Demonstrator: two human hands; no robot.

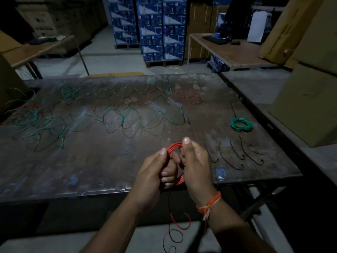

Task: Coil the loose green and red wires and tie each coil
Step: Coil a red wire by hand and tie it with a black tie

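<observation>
Both my hands hold a red wire coil [174, 146] above the near edge of the dark metal table [91, 170]. My left hand [155, 172] grips its left side with fingers curled through the loop. My right hand [196, 165] pinches its right side, thumb up. The coil's loose red tail [179, 225] hangs below the table edge in loops. A tied green coil [241, 124] with a black cable tie lies at the right. Loose green wires [127, 117] and red wires [191, 99] sprawl in waves across the far half.
Several black cable ties [235, 157] lie on the table right of my hands. Cardboard boxes [306, 106] stand at the right. Stacked blue cartons [155, 28] and two other tables [233, 52] are behind. A yellow wire loop [173, 70] shows past the far edge.
</observation>
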